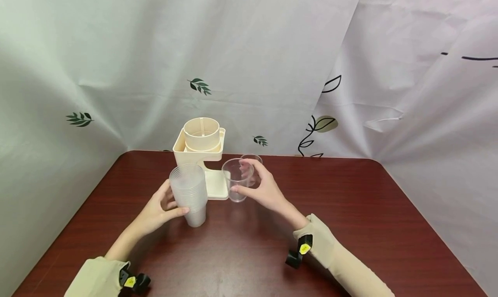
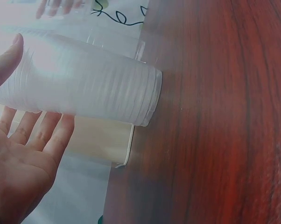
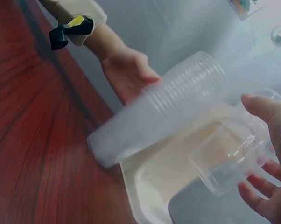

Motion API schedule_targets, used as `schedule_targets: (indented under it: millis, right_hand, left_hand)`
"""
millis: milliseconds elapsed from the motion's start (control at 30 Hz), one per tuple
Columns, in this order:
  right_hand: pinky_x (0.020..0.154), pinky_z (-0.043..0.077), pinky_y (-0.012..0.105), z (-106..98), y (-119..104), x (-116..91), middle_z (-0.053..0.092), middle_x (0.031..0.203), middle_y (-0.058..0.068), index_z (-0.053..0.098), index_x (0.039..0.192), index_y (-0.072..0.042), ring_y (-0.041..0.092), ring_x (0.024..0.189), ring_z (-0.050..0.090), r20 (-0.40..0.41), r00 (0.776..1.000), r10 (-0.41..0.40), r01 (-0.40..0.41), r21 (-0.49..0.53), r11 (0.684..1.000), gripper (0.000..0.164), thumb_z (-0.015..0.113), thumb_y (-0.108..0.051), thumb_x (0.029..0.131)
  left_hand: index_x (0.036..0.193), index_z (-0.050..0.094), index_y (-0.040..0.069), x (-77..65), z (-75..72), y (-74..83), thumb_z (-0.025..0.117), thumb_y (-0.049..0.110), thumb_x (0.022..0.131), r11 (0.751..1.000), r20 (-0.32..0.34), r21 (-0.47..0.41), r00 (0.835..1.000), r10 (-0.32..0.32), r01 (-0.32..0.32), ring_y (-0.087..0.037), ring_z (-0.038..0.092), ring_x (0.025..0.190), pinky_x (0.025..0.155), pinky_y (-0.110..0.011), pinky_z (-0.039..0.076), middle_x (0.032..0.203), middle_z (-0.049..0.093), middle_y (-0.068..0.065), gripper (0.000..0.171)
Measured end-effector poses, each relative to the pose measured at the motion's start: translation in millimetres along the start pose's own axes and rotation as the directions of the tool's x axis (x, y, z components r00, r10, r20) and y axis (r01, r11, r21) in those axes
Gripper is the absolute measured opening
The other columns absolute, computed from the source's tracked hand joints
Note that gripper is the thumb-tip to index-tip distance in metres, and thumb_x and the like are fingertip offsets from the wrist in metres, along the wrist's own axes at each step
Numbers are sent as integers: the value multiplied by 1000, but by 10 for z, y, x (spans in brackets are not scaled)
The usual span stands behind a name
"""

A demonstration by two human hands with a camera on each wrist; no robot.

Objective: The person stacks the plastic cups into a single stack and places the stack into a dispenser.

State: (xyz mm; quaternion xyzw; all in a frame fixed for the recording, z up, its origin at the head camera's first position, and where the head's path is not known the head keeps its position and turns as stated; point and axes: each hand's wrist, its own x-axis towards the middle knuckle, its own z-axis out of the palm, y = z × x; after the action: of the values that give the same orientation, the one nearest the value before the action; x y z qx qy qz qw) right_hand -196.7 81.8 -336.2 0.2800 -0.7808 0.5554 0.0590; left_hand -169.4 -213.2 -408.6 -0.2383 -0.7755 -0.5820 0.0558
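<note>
My left hand (image 1: 159, 210) grips a tall stack of clear plastic cups (image 1: 190, 191) from its left side, thumb in front and fingers behind. The stack's bottom is close to the table in the left wrist view. A single clear plastic cup (image 1: 235, 180) is in my right hand (image 1: 262, 189), thumb on the near side and fingers round the far side. That cup is upright, just right of the stack. Between and behind them stands a cream plastic cup holder (image 1: 215, 184), with a round ring on top and a flat base; the stack hides part of it.
Another clear cup (image 1: 255, 159) stands behind my right hand, partly hidden by it. The dark red wooden table (image 1: 350, 210) reaches back to a white leaf-print curtain (image 1: 253, 63). Black wrist cameras sit on both sleeves.
</note>
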Motion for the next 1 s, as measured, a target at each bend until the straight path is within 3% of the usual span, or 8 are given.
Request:
schedule_targets:
  millis: [133,333,633,800,1000]
  right_hand:
    - [81,53,43,27,-83,34,58,116,23,51,129,2,39,99,59,-3,1000,-20,20,-3,1000,60,78,-1,75]
    - [84,53,35,71,-185,97,58,116,23,50,129,3,34,96,59,-24,998,-62,62,-2,998,61,78,0,75]
    - [85,53,33,175,12,258,58,120,19,40,133,-4,31,103,60,-39,987,-154,156,70,985,72,80,0,73]
    - [85,53,30,195,-24,286,58,121,16,42,133,-8,24,103,62,-50,982,-182,185,68,980,70,81,-5,74]
    - [87,52,29,214,-140,325,57,122,19,44,133,-8,29,105,61,-71,972,-225,230,68,971,69,80,-5,75]
  left_hand:
    - [146,26,7,4,-3,2,70,-5,81,1000,0,-1,1000,4,-4,6,54,113,86,-17,52,128,49,19,80]
    - [147,26,8,1,0,-4,70,-5,81,1000,-2,0,1000,-2,2,6,54,113,86,-17,52,128,49,19,80]
    - [147,25,7,1,12,-5,70,-6,81,1000,-6,-3,1000,5,-5,6,53,114,86,-17,52,129,49,19,81]
    - [147,25,7,1,14,-3,70,-6,81,1000,-2,-5,1000,5,-5,6,53,113,86,-17,52,129,49,20,80]
    - [147,25,7,8,9,-2,70,-6,81,1000,2,-8,1000,10,-10,6,54,113,86,-17,52,129,49,19,81]
